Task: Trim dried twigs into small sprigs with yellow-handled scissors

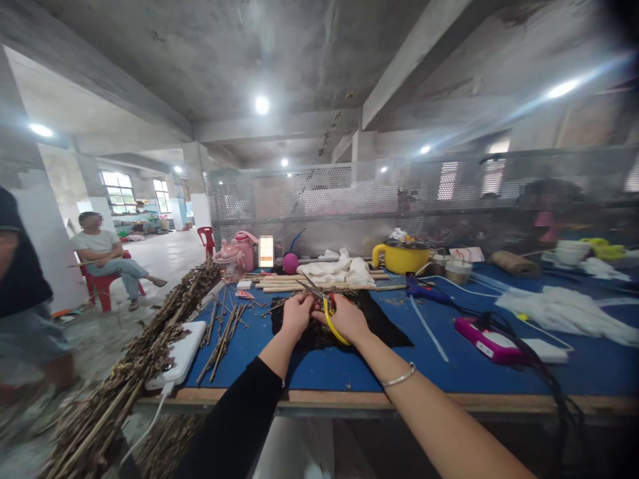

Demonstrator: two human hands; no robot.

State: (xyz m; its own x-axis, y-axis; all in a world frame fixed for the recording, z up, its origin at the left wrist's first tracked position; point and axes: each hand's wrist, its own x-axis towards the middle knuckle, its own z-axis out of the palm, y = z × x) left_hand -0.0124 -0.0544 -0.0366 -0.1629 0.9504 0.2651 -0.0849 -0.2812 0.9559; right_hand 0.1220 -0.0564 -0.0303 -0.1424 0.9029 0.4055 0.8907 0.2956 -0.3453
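My right hand (350,319) is closed around the yellow handles of a pair of scissors (329,318), whose metal blades point forward and left, slightly apart. Close beside the blades, my left hand (298,314) has its fingers pinched together; whatever they grip is too small and hidden to name. Both hands are over a black cloth (387,326) spread on the blue tabletop (309,372). Dry brown bits lie on the cloth around my fingers. Left of it are thin dried twigs (229,336).
A long bundle of dried stalks (134,362) runs along the table's left side, with a white power bank (182,356) against it. Behind are wooden sticks (279,286), white cloth (339,269) and a yellow pot (402,258). A blue glue gun (429,291) lies right. People are at left.
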